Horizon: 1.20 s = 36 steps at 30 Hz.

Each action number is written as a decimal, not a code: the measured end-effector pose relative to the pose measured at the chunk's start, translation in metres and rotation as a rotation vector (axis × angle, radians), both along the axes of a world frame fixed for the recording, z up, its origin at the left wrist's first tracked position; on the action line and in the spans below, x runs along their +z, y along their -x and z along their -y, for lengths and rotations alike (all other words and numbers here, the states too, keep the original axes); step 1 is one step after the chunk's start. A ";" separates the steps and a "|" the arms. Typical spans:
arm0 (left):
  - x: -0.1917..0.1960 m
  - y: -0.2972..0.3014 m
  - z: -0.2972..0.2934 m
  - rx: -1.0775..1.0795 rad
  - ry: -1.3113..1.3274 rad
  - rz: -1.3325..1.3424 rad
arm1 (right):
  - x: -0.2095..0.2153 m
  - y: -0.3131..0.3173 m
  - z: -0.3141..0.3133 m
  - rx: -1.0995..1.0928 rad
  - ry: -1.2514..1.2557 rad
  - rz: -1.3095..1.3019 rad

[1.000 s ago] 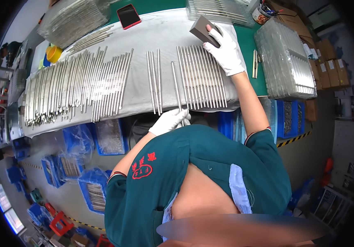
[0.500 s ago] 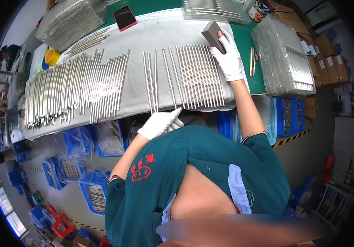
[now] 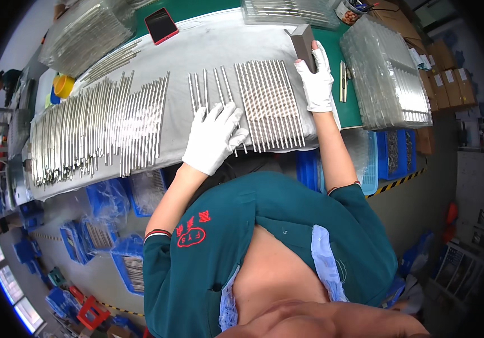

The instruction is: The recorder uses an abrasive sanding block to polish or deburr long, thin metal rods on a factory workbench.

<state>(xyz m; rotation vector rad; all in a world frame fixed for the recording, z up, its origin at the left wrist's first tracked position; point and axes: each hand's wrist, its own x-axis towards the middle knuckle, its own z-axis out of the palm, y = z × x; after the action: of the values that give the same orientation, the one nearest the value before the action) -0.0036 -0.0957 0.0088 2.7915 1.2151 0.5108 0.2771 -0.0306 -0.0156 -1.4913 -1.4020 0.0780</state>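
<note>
My left hand, in a white glove, lies flat with spread fingers on a few loose metal rods at the near edge of the grey cloth. My right hand, also gloved, grips a grey rectangular block and holds it against the far ends of a tight row of metal rods. A much larger spread of rods lies further left on the cloth.
A red phone lies at the far edge of the cloth. Clear plastic trays of rods stack at the right, more at the far left. Yellow tape rolls sit left. Blue bins stand below the table.
My left hand has moved from the table's near edge up onto the loose rods and spread flat. My right hand with the block has stayed at the far ends of the rod row.
</note>
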 end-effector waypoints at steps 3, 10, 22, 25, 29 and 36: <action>-0.003 0.003 0.001 0.007 0.003 -0.007 | -0.002 -0.002 -0.001 0.010 -0.005 -0.016; -0.001 0.003 0.000 0.003 0.001 -0.035 | -0.002 -0.002 -0.002 -0.004 0.004 -0.015; 0.014 0.017 -0.019 0.115 -0.122 -0.020 | 0.002 0.000 -0.003 0.023 0.032 0.008; 0.009 0.007 -0.031 0.091 -0.151 -0.031 | 0.005 0.004 -0.007 0.100 0.034 0.153; 0.003 -0.006 -0.043 0.108 -0.133 -0.070 | 0.028 0.027 -0.007 0.274 0.267 0.044; -0.006 -0.015 -0.038 0.110 0.003 -0.093 | 0.044 0.089 -0.054 0.701 0.454 -0.419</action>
<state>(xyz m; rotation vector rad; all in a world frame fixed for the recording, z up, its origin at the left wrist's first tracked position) 0.0110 -0.0574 0.0025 2.7865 1.3931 0.3894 0.1877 0.0237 0.0287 -1.1569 -1.5442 1.1402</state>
